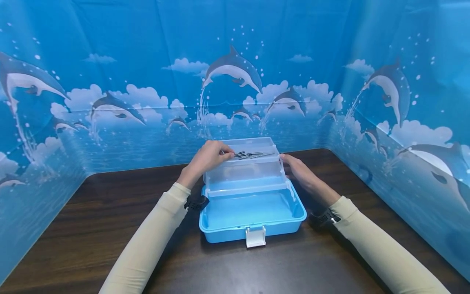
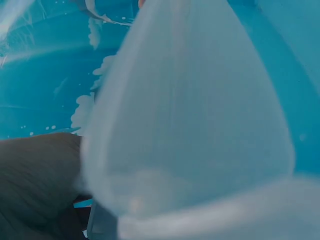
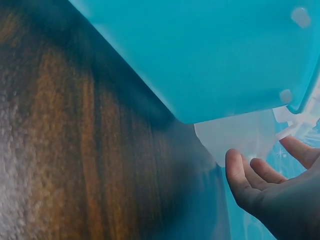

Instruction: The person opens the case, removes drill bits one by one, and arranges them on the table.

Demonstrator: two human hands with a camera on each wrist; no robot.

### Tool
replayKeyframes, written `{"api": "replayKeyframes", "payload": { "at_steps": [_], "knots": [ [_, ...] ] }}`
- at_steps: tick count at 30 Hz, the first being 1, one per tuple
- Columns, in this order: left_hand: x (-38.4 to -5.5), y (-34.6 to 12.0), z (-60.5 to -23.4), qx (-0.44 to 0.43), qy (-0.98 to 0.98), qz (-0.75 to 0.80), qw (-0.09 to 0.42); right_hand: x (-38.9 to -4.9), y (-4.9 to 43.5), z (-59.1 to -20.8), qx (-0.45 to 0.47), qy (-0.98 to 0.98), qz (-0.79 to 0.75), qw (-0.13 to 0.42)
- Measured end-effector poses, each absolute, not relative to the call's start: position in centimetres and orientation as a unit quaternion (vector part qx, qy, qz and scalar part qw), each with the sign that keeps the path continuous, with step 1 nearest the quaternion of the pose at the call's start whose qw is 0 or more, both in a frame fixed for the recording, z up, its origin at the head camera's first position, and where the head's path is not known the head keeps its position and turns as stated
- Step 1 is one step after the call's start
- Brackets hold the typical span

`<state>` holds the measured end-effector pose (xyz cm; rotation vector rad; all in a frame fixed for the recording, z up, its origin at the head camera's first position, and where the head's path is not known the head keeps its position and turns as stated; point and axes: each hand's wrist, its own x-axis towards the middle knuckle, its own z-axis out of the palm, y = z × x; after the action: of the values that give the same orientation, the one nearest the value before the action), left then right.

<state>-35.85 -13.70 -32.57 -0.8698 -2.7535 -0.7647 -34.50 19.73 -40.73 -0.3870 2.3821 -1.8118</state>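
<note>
A light-blue case [image 1: 253, 230] stands unfolded on the table, its pale translucent upper trays [image 1: 246, 171] raised toward the back. At the left of the top tray, my left hand [image 1: 209, 159] pinches metal scissors [image 1: 253, 155] by the handle end, the blades pointing right over the tray. My right hand [image 1: 301, 173] is at the right end of the trays, a fingertip at the top tray's edge. In the right wrist view, its fingers [image 3: 297, 149] are loosely spread beside the case's blue side [image 3: 210, 55]. The left wrist view is mostly filled by a blurred translucent tray [image 2: 195, 110].
A white latch [image 1: 255, 237] hangs at the case's front. The dark wooden table [image 1: 110, 212] extends around the case. Blue dolphin-print sheets [image 1: 147, 49] rise along the back and both sides. A dark band is on each wrist.
</note>
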Motion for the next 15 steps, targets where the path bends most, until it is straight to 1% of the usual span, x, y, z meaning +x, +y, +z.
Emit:
{"api": "replayKeyframes", "payload": {
  "at_steps": [8,15],
  "knots": [
    [-36.10,-13.34,-32.90,-0.295,-0.923,-0.226,0.100,-34.92,19.76,-40.78,-0.126,0.787,-0.600,0.070],
    [-35.90,-13.03,-32.84,-0.273,-0.921,-0.254,0.115,-34.90,19.90,-40.78,-0.130,0.787,-0.599,0.067]
  ]
}}
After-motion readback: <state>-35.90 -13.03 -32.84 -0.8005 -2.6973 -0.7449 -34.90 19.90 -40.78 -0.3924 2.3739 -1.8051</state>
